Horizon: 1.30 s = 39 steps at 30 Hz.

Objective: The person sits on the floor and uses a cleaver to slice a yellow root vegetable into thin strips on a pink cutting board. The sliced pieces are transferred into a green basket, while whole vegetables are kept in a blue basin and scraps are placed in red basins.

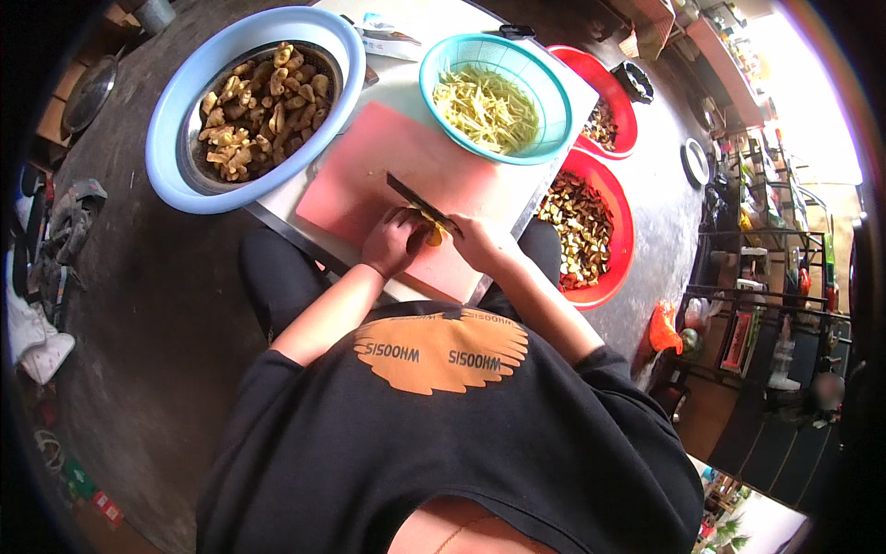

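Note:
My right hand point(479, 244) grips the handle of a dark-bladed kitchen knife point(414, 196), its blade pointing up and left across the pink cutting board point(360, 159). Curled fingers of my left hand point(396, 242) press a yellow piece of ginger point(435, 237) to the board, right beside the blade. Most of that piece is hidden by the hands and knife. Beyond the board, thin pale-yellow shreds point(488, 111) fill part of a turquoise mesh basket point(427, 93). Whole ginger roots point(266, 104) lie in a metal colander inside a light blue basin point(166, 145) at the left.
Two red basins point(623, 277) with cut brownish pieces point(578, 221) stand right of the white table point(277, 215). A plastic packet point(387, 38) lies at the table's back. Black metal shelving point(761, 232) lines the right side. An orange plastic bag point(664, 329) is near it.

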{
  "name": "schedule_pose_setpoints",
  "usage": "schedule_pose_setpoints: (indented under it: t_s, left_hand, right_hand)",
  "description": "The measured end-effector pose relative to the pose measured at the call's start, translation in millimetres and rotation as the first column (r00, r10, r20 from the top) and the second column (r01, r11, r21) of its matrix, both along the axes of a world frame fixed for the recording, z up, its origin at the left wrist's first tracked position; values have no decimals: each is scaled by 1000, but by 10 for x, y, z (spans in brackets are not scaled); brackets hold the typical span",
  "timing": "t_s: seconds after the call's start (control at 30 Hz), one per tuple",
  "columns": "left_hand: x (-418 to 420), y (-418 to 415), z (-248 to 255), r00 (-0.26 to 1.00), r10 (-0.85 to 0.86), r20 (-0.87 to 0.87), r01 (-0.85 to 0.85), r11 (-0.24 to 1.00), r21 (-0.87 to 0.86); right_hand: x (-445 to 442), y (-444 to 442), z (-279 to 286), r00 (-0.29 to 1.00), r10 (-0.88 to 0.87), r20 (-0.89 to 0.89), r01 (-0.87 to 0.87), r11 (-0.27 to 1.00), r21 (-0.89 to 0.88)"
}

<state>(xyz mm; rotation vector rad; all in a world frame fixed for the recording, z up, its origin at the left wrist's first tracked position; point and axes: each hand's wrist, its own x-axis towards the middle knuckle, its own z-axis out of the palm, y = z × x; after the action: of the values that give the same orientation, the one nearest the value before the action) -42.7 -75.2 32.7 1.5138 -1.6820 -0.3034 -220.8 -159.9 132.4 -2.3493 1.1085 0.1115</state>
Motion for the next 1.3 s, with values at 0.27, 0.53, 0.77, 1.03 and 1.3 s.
schedule_pose_setpoints:
  t_s: [0.27,0.53,0.77,1.03,1.3]
  left_hand:
    - [-32,-25,-27,1000,-3,6,3,1000,20]
    - [-1,-18,-68,998,-64,2,64,997,-43]
    - [-33,13,-49,998,53,39,-55,998,44]
    - [13,33,-37,1000,-24,-8,23,998,-56]
    - [1,7,-4,998,-8,-64,5,999,-46]
  right_hand:
    - [-33,41,-151,1000,-9,-4,9,1000,-6]
    - [-256,-32,-225,998,-65,24,61,986,155]
    - [67,24,-407,1000,-28,12,28,999,-43]
    - [-76,-3,57,999,-31,-11,32,995,92]
    - [-2,87,-238,1000,-27,-7,27,1000,-14]
